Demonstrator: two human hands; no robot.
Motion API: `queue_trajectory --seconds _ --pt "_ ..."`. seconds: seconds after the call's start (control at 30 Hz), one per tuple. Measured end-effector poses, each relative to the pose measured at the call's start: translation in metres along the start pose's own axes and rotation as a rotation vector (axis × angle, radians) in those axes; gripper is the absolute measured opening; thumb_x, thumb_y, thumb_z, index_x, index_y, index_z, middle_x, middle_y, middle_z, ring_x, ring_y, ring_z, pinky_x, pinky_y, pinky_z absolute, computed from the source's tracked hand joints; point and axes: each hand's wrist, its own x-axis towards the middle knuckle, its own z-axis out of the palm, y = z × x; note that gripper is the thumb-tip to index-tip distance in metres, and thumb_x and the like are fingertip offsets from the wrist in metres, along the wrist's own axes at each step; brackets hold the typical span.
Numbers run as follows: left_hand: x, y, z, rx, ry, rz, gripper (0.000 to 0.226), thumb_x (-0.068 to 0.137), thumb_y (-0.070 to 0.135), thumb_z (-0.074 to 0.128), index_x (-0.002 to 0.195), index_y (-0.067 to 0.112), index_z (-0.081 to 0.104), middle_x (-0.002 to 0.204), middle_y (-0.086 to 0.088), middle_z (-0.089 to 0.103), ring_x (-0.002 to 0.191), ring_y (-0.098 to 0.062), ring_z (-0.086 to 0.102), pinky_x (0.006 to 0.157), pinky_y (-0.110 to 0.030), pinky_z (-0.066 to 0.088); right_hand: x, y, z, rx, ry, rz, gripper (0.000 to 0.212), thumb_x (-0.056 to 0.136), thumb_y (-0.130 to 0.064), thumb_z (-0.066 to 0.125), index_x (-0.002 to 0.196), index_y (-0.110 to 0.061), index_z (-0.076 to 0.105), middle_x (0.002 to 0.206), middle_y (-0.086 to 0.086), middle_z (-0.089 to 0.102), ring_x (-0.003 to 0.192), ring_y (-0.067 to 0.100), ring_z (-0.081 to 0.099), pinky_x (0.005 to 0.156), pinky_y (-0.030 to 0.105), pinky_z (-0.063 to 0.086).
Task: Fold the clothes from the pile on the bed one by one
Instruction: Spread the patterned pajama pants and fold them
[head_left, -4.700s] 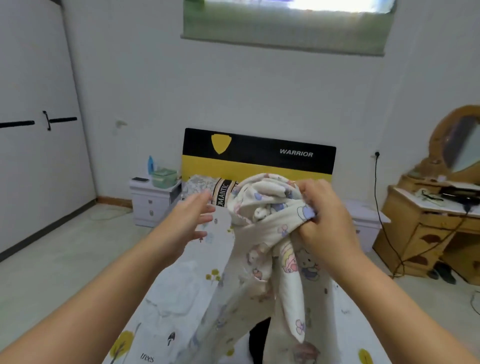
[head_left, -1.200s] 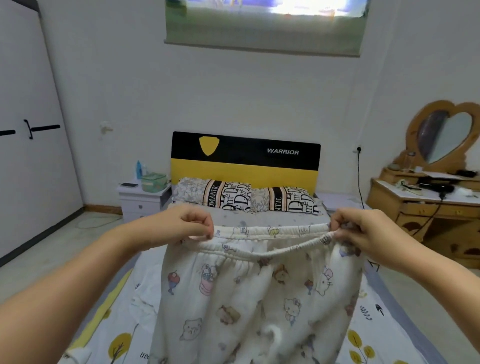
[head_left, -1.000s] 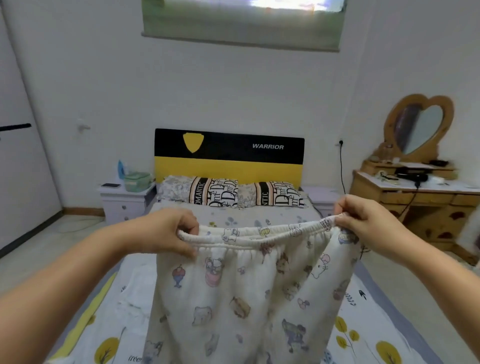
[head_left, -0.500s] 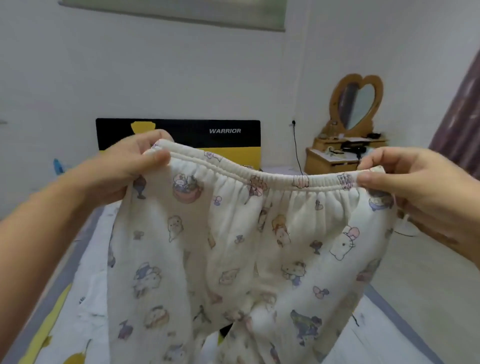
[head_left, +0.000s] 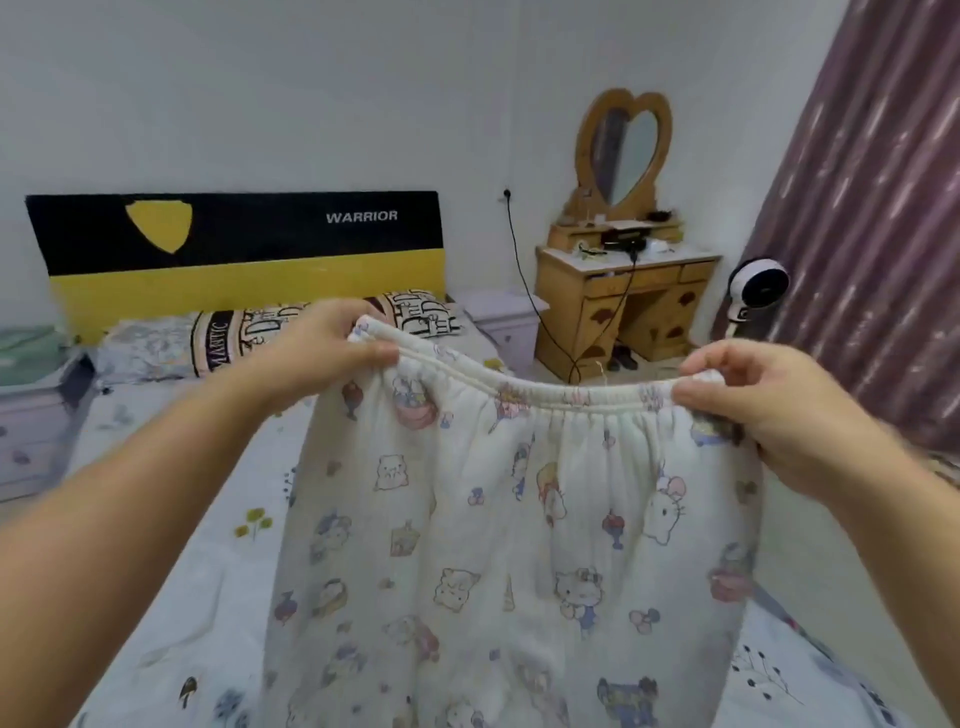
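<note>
White pyjama trousers (head_left: 498, 551) printed with cartoon animals hang in front of me, stretched out by their elastic waistband. My left hand (head_left: 317, 353) pinches the waistband's left end. My right hand (head_left: 758, 400) pinches its right end, thumb under and fingers curled over the band. The trousers hang down over the bed (head_left: 171, 571) and hide most of its middle. Their legs run out of the bottom of the view. No pile of clothes shows.
Pillows (head_left: 244, 332) lie under the black and yellow headboard (head_left: 239, 244). A wooden dressing table (head_left: 623, 291) with a heart-shaped mirror stands at the right, with a small white fan (head_left: 753, 291) and a purple curtain (head_left: 872, 208) beside it. A pale nightstand (head_left: 31, 415) is at the left.
Earlier the trousers were bunched in my right hand; both hands have since spread the waistband wide. In the last half second the trousers dropped a little and my view turned right.
</note>
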Motion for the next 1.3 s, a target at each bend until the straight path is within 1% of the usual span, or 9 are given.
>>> queue_trajectory --seconds 0.13,0.27,0.43,0.57,0.8,0.93,1.07,1.17,1.3 --pt "0.013 -0.057 0.078 0.187 -0.137 -0.113 0.012 0.087 0.015 0.064 0.088 0.009 0.054 0.083 -0.007 0.056 0.066 -0.012 0.054 0.043 -0.019 0.044 0.003 0.101 0.014 -0.086 -0.022 0.193 0.016 0.080 -0.004 0.070 0.095 -0.008 0.065 0.066 0.009 0.058 0.042 0.002 0.052 0.038 0.014 0.039" --pt "0.024 -0.093 0.145 0.362 -0.192 -0.147 0.016 0.087 0.021 0.064 0.081 0.014 0.050 0.075 -0.002 0.051 0.071 -0.023 0.054 0.055 -0.028 0.041 0.010 0.186 0.014 -0.143 -0.025 0.310 0.026 0.079 -0.009 0.073 0.104 -0.012 0.066 0.083 0.016 0.060 0.068 0.015 0.054 0.058 0.024 0.044" --pt "0.054 -0.115 0.216 0.412 -0.208 -0.175 0.007 0.083 0.018 0.068 0.081 0.017 0.062 0.075 -0.001 0.060 0.067 -0.018 0.057 0.051 -0.021 0.039 0.026 0.265 0.001 -0.132 -0.023 0.463 0.006 0.076 -0.003 0.072 0.080 -0.004 0.068 0.065 0.006 0.060 0.055 0.011 0.051 0.053 0.020 0.041" --pt "0.092 -0.125 0.280 0.373 -0.185 -0.199 0.008 0.085 0.015 0.065 0.090 0.013 0.059 0.069 0.002 0.054 0.049 -0.012 0.053 0.050 -0.025 0.042 0.053 0.318 -0.016 -0.128 0.004 0.497 0.015 0.076 0.002 0.069 0.066 -0.008 0.067 0.042 -0.009 0.053 0.037 0.001 0.045 0.039 0.010 0.033" --pt "0.156 -0.153 0.387 0.370 -0.138 -0.168 0.012 0.087 0.011 0.059 0.099 0.007 0.058 0.074 -0.001 0.052 0.080 -0.026 0.054 0.060 -0.028 0.026 0.112 0.401 -0.046 -0.171 0.104 0.530 0.012 0.081 -0.002 0.067 0.072 -0.011 0.067 0.056 -0.003 0.060 0.053 0.013 0.052 0.049 0.024 0.038" --pt "0.198 -0.159 0.442 0.382 -0.149 -0.050 0.014 0.088 0.013 0.059 0.100 0.006 0.060 0.083 -0.009 0.062 0.078 -0.026 0.055 0.061 -0.030 0.032 0.149 0.445 -0.073 -0.221 0.225 0.488 0.019 0.080 -0.003 0.069 0.067 -0.015 0.063 0.059 -0.003 0.058 0.054 0.011 0.050 0.048 0.022 0.036" --pt "0.231 -0.169 0.504 0.336 -0.093 0.024 0.015 0.088 0.012 0.058 0.100 0.005 0.058 0.070 -0.002 0.053 0.070 -0.027 0.052 0.059 -0.030 0.028 0.181 0.494 -0.093 -0.223 0.381 0.444 0.010 0.080 -0.005 0.067 0.089 -0.010 0.067 0.077 0.004 0.065 0.067 0.019 0.058 0.059 0.025 0.042" --pt "0.230 -0.197 0.555 0.378 -0.241 0.007 0.034 0.085 0.006 0.057 0.119 0.002 0.054 0.101 -0.018 0.062 0.097 -0.032 0.057 0.074 -0.034 0.039 0.181 0.540 -0.086 -0.240 0.338 0.529 0.031 0.084 -0.009 0.066 0.114 -0.010 0.058 0.088 0.006 0.062 0.070 0.016 0.056 0.056 0.027 0.043" --pt "0.195 -0.249 0.604 0.552 -0.505 -0.118 0.053 0.090 0.020 0.057 0.138 0.008 0.037 0.148 -0.017 0.028 0.135 -0.032 0.027 0.103 -0.039 0.031 0.150 0.598 -0.065 -0.328 0.113 0.788 0.051 0.090 -0.018 0.060 0.135 -0.009 0.038 0.113 0.013 0.057 0.086 0.025 0.056 0.070 0.030 0.042"
